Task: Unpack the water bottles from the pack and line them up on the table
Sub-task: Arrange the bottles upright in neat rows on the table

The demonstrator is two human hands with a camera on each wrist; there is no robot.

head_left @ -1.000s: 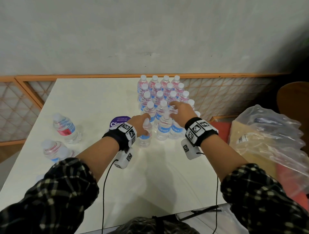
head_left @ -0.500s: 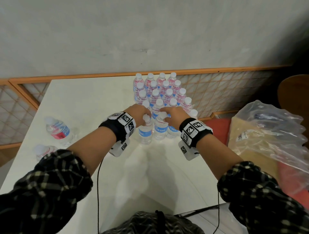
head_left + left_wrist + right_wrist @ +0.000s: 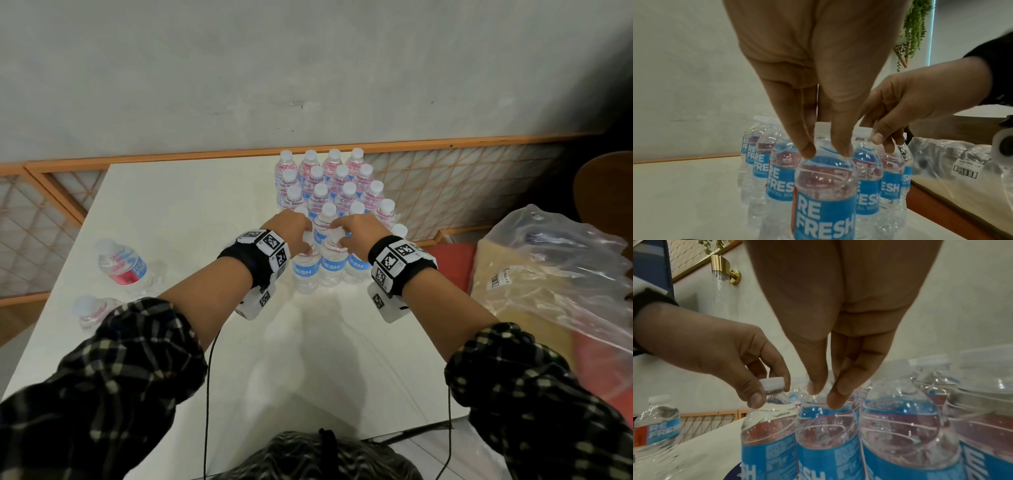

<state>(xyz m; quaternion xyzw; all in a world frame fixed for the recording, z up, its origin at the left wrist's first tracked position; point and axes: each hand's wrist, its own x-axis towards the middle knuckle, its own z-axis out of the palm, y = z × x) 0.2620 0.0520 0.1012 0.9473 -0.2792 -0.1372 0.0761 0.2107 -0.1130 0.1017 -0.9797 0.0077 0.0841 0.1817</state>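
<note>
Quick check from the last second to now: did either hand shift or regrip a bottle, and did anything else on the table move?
The left hand already held the nearest-left bottle by its neck and carried it in against the front row. The right hand drew back from the farther caps and now pinches the neck of the front middle bottle. The back rows and the two stray bottles at left look unmoved.

You get soft, even light from above, with your arms casting faint grey shadows on the glossy desk (image 3: 191,219), straight edges bowing toward the head view's corners, and in both wrist views the near palm and closest bottles (image 3: 982,386) blurred, dim and slightly grainy.
</note>
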